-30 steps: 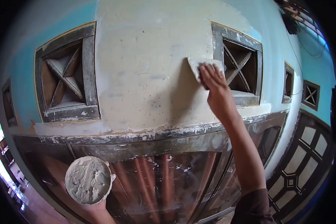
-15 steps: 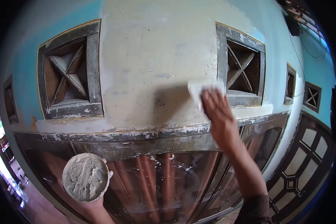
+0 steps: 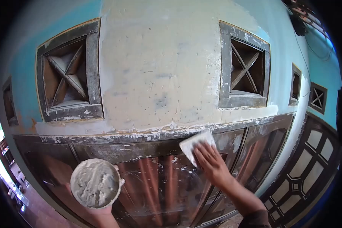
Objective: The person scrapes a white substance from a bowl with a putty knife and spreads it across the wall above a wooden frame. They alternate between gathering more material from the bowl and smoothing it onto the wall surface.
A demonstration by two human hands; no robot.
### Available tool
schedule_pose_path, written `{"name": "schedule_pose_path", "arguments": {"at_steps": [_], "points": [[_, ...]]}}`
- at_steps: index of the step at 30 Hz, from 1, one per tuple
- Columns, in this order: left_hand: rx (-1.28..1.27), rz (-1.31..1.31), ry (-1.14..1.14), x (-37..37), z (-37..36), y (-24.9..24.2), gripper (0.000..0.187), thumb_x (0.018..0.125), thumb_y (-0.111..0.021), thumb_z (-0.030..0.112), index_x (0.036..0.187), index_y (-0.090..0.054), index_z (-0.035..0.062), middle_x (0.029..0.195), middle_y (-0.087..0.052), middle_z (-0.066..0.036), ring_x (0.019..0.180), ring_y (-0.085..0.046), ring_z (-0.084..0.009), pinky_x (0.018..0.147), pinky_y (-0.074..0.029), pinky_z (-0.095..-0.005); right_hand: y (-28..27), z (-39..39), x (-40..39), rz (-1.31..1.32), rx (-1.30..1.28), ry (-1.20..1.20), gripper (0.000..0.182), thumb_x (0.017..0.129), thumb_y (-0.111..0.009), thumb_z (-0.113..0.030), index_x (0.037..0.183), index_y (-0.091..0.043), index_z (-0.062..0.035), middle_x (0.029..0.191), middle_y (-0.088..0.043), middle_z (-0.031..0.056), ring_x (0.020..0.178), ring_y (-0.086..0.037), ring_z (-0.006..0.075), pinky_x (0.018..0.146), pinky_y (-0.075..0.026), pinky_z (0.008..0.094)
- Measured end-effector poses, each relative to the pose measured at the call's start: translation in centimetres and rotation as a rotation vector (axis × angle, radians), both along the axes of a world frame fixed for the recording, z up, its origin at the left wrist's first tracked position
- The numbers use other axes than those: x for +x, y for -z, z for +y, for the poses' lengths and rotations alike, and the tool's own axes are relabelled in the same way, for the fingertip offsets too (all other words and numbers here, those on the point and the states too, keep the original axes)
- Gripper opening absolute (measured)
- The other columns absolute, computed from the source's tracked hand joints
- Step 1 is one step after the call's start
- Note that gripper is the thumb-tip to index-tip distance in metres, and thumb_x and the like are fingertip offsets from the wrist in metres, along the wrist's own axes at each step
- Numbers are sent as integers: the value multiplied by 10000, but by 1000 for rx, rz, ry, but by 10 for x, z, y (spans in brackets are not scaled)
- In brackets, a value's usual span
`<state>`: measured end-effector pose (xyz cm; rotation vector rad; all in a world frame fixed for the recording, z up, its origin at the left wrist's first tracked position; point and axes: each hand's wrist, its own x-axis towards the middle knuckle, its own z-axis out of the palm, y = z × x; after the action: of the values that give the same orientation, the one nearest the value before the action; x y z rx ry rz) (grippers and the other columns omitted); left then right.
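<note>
Right hand point(image 3: 211, 163) clamped on scraper blade point(image 3: 197, 143), flat against window frame point(image 3: 140, 149) edge. Left hand point(image 3: 98, 211) cupping putty bowl point(image 3: 95, 183) from beneath, well apart.

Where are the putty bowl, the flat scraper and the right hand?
putty bowl point(image 3: 95, 183), head view, on the putty filling it.
flat scraper point(image 3: 193, 143), head view, on its blade.
right hand point(image 3: 212, 163), head view, on its back.
</note>
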<state>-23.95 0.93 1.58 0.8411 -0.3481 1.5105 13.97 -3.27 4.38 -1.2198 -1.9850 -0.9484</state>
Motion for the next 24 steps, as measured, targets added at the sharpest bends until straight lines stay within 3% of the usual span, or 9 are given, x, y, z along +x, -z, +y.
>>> {"name": "schedule_pose_path", "arguments": {"at_steps": [1,7,9,11,13,14,15,20,24], "points": [[56,60,47,3,1,2,959,925,-411,778,1570,-330,72,1569,-322,-325,1382,-305,-642,976,-359,-834,8,-15,-7,84,-7,-52,473,947,-665,-74,1403,-553,-14,1449,-559,196,1410,-474,373,1156,-379,504],[-316,37,88,68,-6,19,946,925,-345,793,1547,-379,81,1559,-378,-283,1370,-375,-597,1030,-295,-836,18,-68,-3,622,-319,-312,458,857,-582,159,1296,-624,38,1352,-637,215,1293,-593,388,1079,-485,450],[-429,-35,137,96,-7,27,908,954,-340,747,1495,-442,25,1505,-465,-263,1331,-483,-503,1115,-369,-680,17,-72,6,816,-391,-575,464,802,-536,183,1226,-668,47,1289,-675,221,1230,-641,373,1061,-505,424],[-489,-126,239,122,-14,26,890,965,-344,727,1477,-462,9,1494,-488,-247,1330,-500,-469,1113,-389,-637,13,-73,3,839,-377,-586,393,820,-556,149,1172,-697,45,1215,-711,221,1197,-663,368,1057,-508,459],[-419,-109,321,141,-16,35,879,970,-348,713,1474,-465,2,1485,-502,-243,1332,-504,-455,1120,-385,-620,13,-70,6,705,-304,-868,369,834,-572,126,1170,-699,40,1196,-718,217,1183,-665,400,1041,-512,516],[-339,-97,397,149,-15,40,867,976,-352,699,1470,-468,-4,1475,-515,-238,1334,-508,-441,1127,-380,-604,4,-75,8,579,-377,-820,335,854,-595,83,1168,-702,35,1202,-715,212,1186,-661,418,1019,-516,564],[-342,-99,396,156,-14,46,867,976,-352,699,1470,-468,-4,1475,-515,-238,1334,-508,-441,1127,-380,-604,-5,-74,5,479,-381,-926,340,860,-688,-23,1197,-697,20,1225,-710,196,1189,-666,394,1027,-517,546],[-388,-184,584,181,-13,42,822,987,-320,689,1526,-417,77,1517,-488,-172,1368,-479,-414,1143,-360,-588,-24,-75,0,51,-419,-652,446,863,-713,-225,1281,-684,-70,1298,-687,124,1243,-643,300,1082,-487,435],[-402,-215,632,195,-22,27,871,972,-315,709,1540,-383,52,1521,-471,-207,1355,-490,-423,1137,-373,-577,-29,-63,12,-67,-422,-591,464,883,-683,-206,1330,-651,-87,1355,-654,97,1260,-630,270,1079,-486,420]]}}
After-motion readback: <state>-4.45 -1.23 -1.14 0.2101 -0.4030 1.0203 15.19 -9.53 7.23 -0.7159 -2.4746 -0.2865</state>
